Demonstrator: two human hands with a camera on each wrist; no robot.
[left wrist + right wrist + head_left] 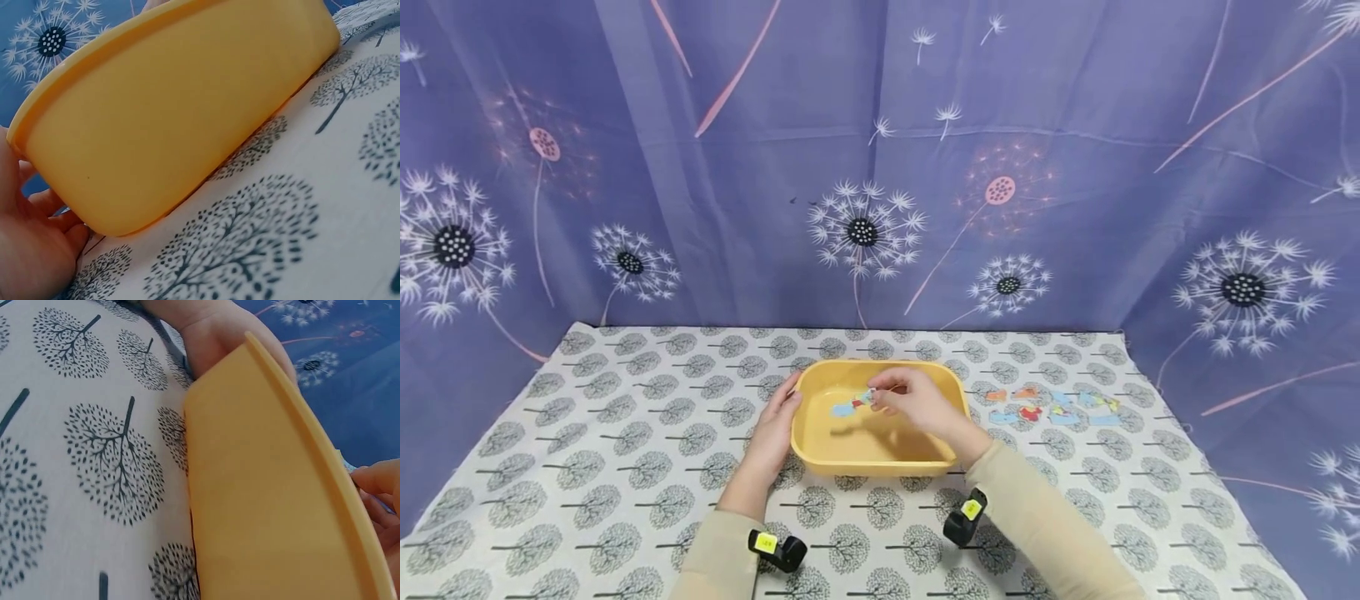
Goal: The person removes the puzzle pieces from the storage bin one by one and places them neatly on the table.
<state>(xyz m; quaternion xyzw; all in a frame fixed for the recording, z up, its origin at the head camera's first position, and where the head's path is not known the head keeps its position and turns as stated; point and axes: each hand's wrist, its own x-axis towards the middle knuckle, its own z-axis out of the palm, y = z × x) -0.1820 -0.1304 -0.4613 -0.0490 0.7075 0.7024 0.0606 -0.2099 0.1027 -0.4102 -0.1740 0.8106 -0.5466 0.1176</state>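
A yellow plastic basin (880, 468) sits on the cloth. At its left side my left hand (772, 433) holds it, fingers against the outer wall and thumb at the rim; in the left wrist view that hand (37, 240) shows beside the basin's end. Over the inside of the basin, my right hand (913, 402) pinches a small flat light-blue piece (869, 394), partly hidden by the fingertips. Close below it in the basin is a flat blue piece (842, 410) with a red one (858, 403) beside it. In the right wrist view the basin wall hides most of the right fingers (378, 481).
Several small flat pieces lie in rows right of the basin, among them an orange one (1025, 393), a red one (1030, 413) and a blue one (1103, 420). The table has a tree-print cloth (625, 467); a purple dandelion curtain (775, 250) hangs behind.
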